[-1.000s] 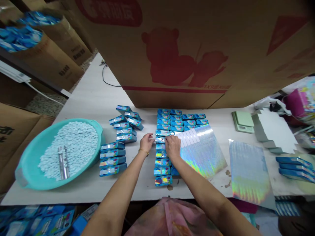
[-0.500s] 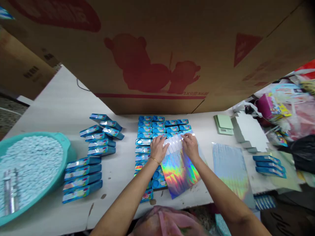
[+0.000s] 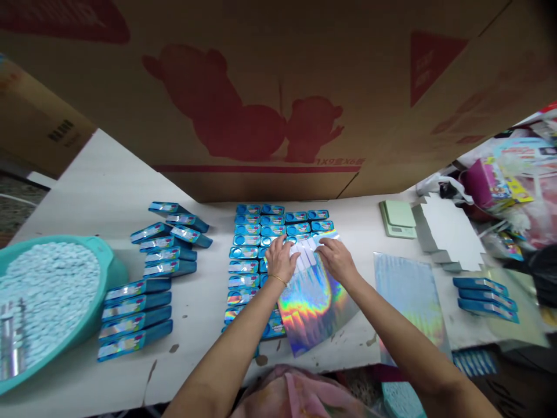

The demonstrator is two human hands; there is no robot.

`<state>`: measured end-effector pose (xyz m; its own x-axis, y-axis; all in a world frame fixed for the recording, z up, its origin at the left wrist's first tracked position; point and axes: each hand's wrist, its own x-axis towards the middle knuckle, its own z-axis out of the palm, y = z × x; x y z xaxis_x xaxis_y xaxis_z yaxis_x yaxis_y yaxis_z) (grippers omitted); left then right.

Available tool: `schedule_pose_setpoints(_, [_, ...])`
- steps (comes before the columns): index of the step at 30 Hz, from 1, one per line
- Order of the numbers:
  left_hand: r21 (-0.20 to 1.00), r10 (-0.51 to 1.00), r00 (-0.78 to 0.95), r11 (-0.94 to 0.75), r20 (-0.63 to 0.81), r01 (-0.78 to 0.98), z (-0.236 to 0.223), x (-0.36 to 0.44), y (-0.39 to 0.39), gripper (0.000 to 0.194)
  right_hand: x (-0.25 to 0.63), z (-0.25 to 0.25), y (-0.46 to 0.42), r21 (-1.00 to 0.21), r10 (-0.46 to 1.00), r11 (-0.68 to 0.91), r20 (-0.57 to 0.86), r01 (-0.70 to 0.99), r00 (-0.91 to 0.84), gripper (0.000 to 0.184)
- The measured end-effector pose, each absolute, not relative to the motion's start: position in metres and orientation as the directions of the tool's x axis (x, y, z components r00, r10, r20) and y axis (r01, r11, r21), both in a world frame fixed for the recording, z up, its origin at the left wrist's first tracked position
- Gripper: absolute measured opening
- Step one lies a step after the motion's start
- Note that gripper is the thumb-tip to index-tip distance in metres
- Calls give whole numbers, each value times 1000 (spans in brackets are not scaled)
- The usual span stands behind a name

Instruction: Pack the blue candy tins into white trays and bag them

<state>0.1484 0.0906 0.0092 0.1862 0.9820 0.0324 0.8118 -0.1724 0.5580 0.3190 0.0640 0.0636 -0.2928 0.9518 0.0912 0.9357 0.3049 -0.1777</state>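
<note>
A holographic sticker sheet (image 3: 311,305) lies tilted over the middle of the table, partly covering rows of small blue tins (image 3: 261,232). My left hand (image 3: 282,259), with a thin bracelet at the wrist, rests on the sheet's upper left edge, fingers curled onto it. At the sheet's top right my right hand (image 3: 337,258) pinches near the white strip where stickers have been peeled away. Both hands touch the sheet; the fingertips are close together.
A teal basin (image 3: 98,273) of pale blue tablets sits at the left. Blue tins (image 3: 169,241) lie stacked between basin and centre. A second holographic sheet (image 3: 409,293), a green scale (image 3: 397,219), a flat white carton (image 3: 448,229) and more tins (image 3: 485,299) lie right. A big cardboard box (image 3: 278,98) walls the back.
My right hand drew the holographic sheet left over the tins and both hands came onto its top edge. The view swung right, so the basin slid toward the left edge.
</note>
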Motion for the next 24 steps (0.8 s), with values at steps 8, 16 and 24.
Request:
schedule_pose_setpoints(8, [982,989,68,118,-130,148,30,129,86,37,278,121,66,-830,989,-137,-79,540,129,12])
schedule_pose_setpoints(16, [846,883,-54,427,-466,-320,44,70,64,50,206,78,70,-903,875,-422,-430,-83,224,20])
schedule_pose_setpoints(24, [950,926,-212,309,-312,-51,10,-9,98,41,122,30,83,-893,924,-249,-103,374,369,16])
